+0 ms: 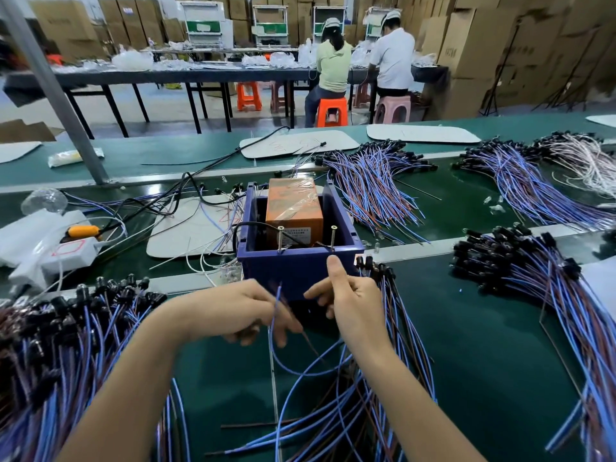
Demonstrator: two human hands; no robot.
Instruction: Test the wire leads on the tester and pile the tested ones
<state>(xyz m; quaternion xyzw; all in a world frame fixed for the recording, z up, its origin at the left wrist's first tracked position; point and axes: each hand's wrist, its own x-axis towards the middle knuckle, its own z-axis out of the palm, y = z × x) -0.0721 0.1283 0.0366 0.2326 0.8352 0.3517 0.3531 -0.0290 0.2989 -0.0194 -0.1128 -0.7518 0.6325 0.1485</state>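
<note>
Holding one blue wire lead [274, 315] just in front of the tester [293, 265], short of its two screw posts [280, 238], I judge it not yet tested. My left hand [240, 315] pinches it with curled fingers. My right hand [350, 305] sits just beside, thumb raised and fingers bent, though I cannot tell whether it grips anything. Heaps of leads [66, 345] cover the table [483, 345] on both sides; which are tested I cannot tell, so plenty seems left.
</note>
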